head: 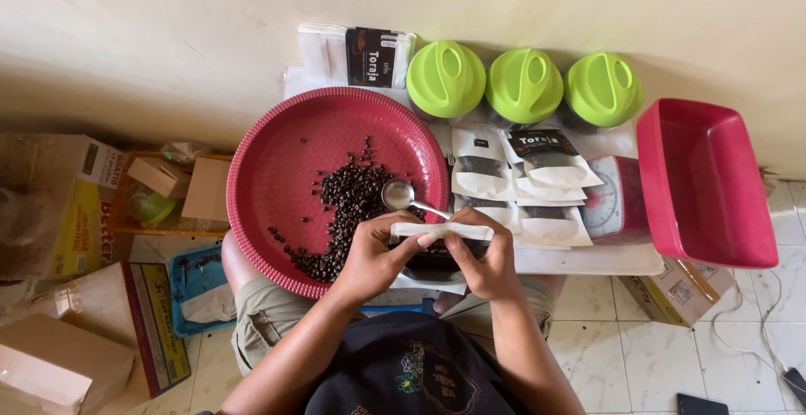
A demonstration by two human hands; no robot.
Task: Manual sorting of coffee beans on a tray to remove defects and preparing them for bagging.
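White, soft paper pouch [442, 232], likely light and crushable, pinched at its folded top by left hand [375, 257] and right hand [485, 265], beside round red woven tray [285, 142].

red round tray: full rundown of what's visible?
The red round tray looks like ribbed, woven-pattern plastic with a raised rim. It sits roughly level, partly on the person's left knee, partly over the white surface by the wall. Dark coffee beans lie loosely across its middle and lower right. A metal scoop lies over the beans; the left hand overlaps its lower edge.
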